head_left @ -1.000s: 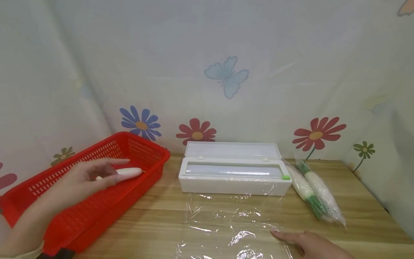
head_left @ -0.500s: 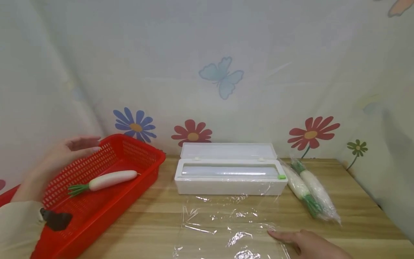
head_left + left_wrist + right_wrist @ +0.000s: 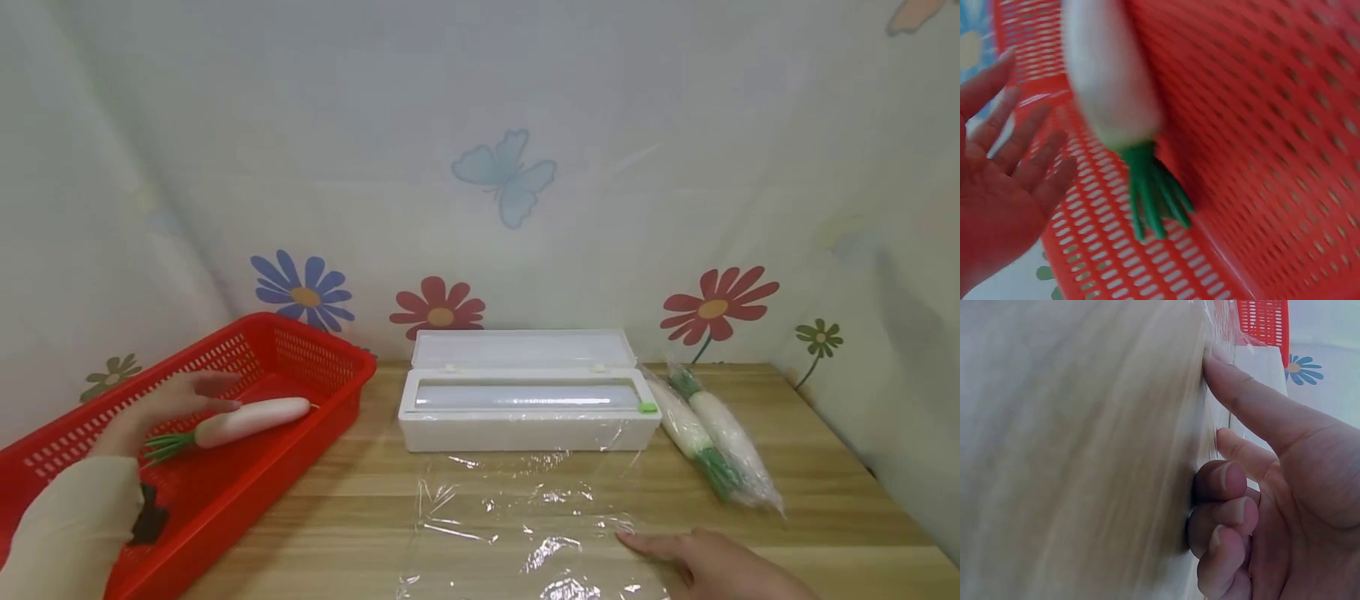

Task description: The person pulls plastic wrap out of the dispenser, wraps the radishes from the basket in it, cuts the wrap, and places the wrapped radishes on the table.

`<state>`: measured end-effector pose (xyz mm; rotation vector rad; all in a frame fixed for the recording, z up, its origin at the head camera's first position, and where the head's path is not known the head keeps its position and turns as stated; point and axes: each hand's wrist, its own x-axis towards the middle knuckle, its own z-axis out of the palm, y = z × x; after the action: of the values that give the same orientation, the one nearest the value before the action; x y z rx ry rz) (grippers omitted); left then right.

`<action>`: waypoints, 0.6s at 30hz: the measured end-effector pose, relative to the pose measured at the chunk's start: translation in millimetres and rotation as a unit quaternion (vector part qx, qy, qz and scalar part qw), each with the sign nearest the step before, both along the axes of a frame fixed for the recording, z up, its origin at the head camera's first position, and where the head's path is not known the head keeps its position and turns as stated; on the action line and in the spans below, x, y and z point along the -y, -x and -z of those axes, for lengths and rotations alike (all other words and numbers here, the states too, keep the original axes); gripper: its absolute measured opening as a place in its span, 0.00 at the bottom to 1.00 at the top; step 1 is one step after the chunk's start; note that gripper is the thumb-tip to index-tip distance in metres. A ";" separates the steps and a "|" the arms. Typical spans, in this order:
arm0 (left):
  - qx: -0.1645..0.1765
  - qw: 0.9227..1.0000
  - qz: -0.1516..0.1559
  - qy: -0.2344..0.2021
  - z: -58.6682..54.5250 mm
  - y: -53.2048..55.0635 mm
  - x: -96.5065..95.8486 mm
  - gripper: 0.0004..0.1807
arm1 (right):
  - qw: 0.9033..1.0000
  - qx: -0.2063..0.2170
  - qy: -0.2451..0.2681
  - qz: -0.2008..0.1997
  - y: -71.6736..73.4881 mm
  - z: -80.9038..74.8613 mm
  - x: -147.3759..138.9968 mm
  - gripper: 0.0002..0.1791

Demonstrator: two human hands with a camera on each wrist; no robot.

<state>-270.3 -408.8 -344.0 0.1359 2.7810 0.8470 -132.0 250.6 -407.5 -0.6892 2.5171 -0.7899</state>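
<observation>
A white radish (image 3: 255, 418) with green stalks lies in the red basket (image 3: 341, 408). My left hand (image 3: 176, 400) hovers right above it, fingers spread, overlapping its stalk end in the head view. From the left wrist, the palm of the left hand (image 3: 1004, 169) shows beside the radish (image 3: 1110, 75), holding nothing. Clear cling film (image 3: 525, 521) stretches over the table from a white dispenser box (image 3: 525, 431). At the film's right edge, my right hand (image 3: 705, 562) touches down with its fingertips. In the right wrist view, its thumb and index finger are extended and the others curled.
Two film-wrapped radishes (image 3: 723, 437) lie side by side to the right of the box. The dispenser's lid (image 3: 525, 348) stands raised, and a green slider (image 3: 647, 407) sits at its right end. A patterned cloth (image 3: 360, 167) hangs behind the wooden table (image 3: 825, 483).
My left hand rose away from the radish, moved left, then came back down close over it. The right hand stays at the film's edge. The head view has shifted slightly.
</observation>
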 end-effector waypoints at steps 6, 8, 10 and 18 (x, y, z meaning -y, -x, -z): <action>0.062 0.998 0.012 0.031 9.3 0.7 1.8 0.42 | 1.000 0.019 0.014 0.011 0.1 -0.9 1.4 0.32; 0.065 0.997 0.014 0.034 10.9 1.3 1.2 0.38 | 1.000 0.017 0.015 0.010 0.4 -0.5 1.1 0.32; 0.060 0.997 0.018 0.038 12.5 2.4 0.3 0.34 | 1.000 0.006 0.011 0.003 0.6 -0.3 0.6 0.32; 0.048 0.998 0.016 0.025 8.6 3.8 0.1 0.28 | 1.000 0.018 0.010 0.013 1.2 2.0 0.5 0.32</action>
<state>-274.1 -408.9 -352.6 0.1280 2.6995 0.7548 -133.2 250.1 -409.5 -0.6440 2.4942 -0.8313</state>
